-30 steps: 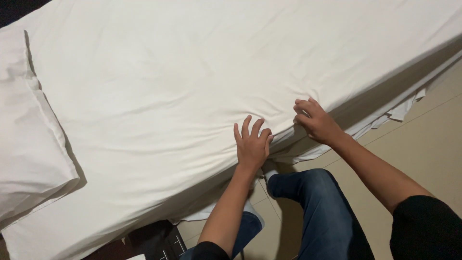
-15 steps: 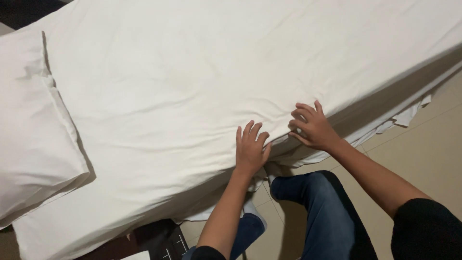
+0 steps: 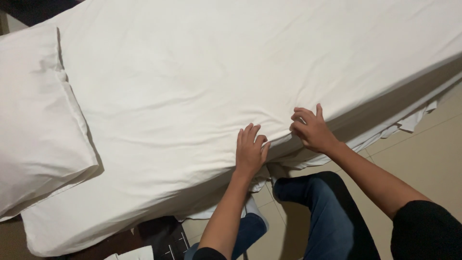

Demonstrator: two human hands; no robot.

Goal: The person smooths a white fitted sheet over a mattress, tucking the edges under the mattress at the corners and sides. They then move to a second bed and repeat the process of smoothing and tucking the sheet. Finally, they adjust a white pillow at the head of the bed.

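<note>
A white bed sheet (image 3: 231,72) covers the mattress and hangs over its near edge. My left hand (image 3: 250,150) lies flat on the sheet at that edge, fingers together and slightly bent. Just to its right, my right hand (image 3: 312,129) presses on the sheet where it folds over the edge, fingers curled into the cloth. Whether the right hand pinches the fabric cannot be told. Loose sheet ends (image 3: 409,120) hang below the mattress side on the right.
A white pillow (image 3: 36,125) lies on the bed at the left. My knees in blue jeans (image 3: 327,212) are on the tiled floor (image 3: 423,159) beside the bed. A dark object (image 3: 161,236) sits on the floor under the bed's edge.
The view has shifted slightly, so both hands sit a little lower in the picture. Both hands stay at the near edge of the sheet, the right one with its fingers more curled.
</note>
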